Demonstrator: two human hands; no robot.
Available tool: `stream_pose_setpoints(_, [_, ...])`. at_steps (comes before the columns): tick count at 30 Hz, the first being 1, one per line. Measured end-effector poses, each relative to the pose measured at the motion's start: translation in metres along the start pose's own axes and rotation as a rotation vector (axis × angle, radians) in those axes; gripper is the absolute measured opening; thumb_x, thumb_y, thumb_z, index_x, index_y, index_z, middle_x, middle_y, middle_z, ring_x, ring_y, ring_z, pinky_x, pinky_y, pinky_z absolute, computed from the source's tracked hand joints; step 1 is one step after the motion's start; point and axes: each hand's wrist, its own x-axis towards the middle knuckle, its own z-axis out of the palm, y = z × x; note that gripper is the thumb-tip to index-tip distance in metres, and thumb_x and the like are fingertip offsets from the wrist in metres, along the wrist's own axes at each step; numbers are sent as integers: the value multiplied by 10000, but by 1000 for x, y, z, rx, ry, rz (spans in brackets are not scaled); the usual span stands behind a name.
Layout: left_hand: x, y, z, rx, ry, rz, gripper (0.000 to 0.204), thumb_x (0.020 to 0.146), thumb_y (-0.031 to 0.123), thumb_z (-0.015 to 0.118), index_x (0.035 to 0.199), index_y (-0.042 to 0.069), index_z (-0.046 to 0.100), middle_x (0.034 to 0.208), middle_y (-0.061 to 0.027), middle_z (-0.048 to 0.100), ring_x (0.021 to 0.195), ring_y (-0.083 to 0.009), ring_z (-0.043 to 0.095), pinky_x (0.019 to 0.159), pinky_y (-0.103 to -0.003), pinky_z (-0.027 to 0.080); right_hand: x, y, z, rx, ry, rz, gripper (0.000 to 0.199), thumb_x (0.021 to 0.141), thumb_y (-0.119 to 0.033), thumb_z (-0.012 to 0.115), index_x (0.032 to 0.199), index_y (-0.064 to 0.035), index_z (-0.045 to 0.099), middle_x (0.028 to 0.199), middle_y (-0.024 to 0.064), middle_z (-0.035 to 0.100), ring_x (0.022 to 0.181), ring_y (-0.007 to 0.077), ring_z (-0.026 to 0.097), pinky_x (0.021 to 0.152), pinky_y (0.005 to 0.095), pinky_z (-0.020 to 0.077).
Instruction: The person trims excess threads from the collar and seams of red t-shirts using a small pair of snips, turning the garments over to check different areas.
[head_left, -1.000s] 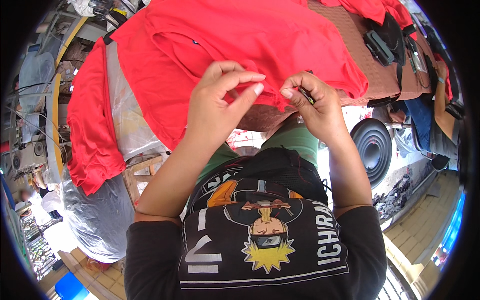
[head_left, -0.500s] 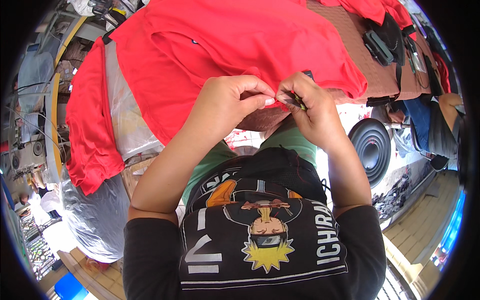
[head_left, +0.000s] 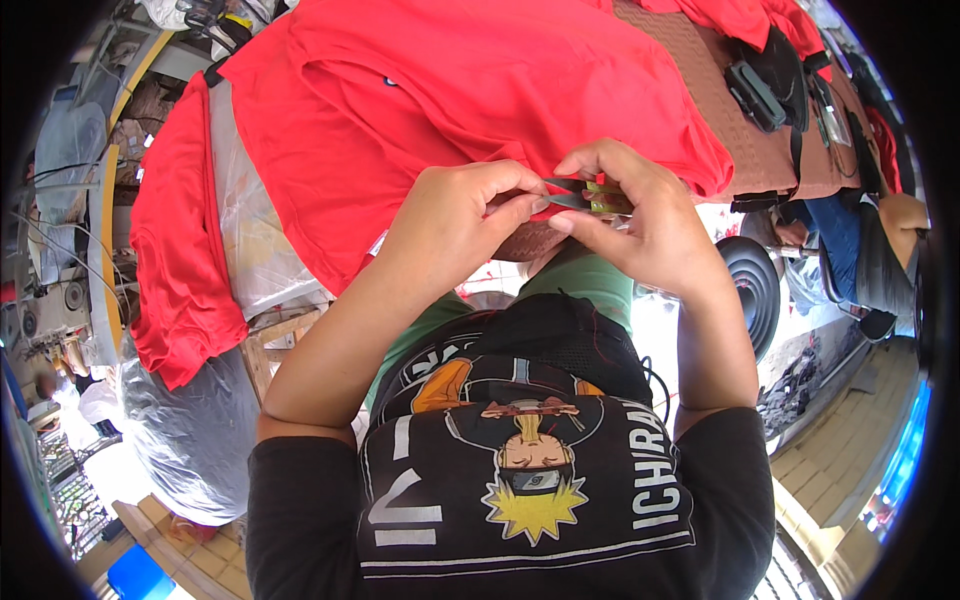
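Note:
A large red garment (head_left: 450,90) lies spread over the brown table (head_left: 720,110) in front of me. My left hand (head_left: 455,215) pinches the garment's near hem with thumb and fingers closed. My right hand (head_left: 635,210) holds a small thread snipper (head_left: 585,195) with green and dark handles, its tip pointing left toward my left fingers. The two hands almost touch at the hem.
More red cloth (head_left: 175,250) hangs off the table's left side over a clear plastic sheet (head_left: 250,230). A black bag (head_left: 775,75) and strap lie at the far right of the table. A black round speaker (head_left: 755,290) sits on the floor at right.
My hands were apart on the hem; they have come together, and the snipper's tip now meets my left fingers.

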Motion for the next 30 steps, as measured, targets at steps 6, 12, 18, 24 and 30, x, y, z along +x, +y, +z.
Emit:
stream_pose_setpoints(6, [-1,-1,-2,19,17,37,131,889,70,621,976,-17,667,859,-58,702,801,-86,646,725,-233,506,-4,16,-6,114,-22,4,182,820,-76,708,955,9,621,826,69,608,747,142,613,679,265,487])
stream_pose_setpoints(12, [-2,0,0,6,36,49,124,886,52,617,977,-18,665,849,-64,705,787,-94,657,710,-229,511,-3,19,-6,6,-15,-107,134,811,-62,702,903,10,635,764,91,607,686,200,627,639,291,487])
stream_pose_setpoints(18, [-2,0,1,21,48,70,114,880,42,619,968,-14,664,837,-56,700,777,-85,649,707,-226,508,1,13,-8,-87,-57,-154,131,784,-71,709,881,-23,635,745,100,584,656,252,604,585,317,456])
stream_pose_setpoints(24, [-1,3,1,9,54,208,96,872,78,636,907,1,684,785,-63,672,720,-108,634,668,-240,494,6,1,-18,-296,-134,-222,112,798,-101,690,840,-36,610,744,105,587,660,257,609,572,346,456])
stream_pose_setpoints(30, [-14,23,-59,-96,-179,537,360,969,219,499,732,11,672,779,-110,619,673,-169,578,605,-273,449,8,-11,-67,-523,-95,-96,176,812,-108,678,942,-22,596,813,116,625,713,216,629,595,333,467])
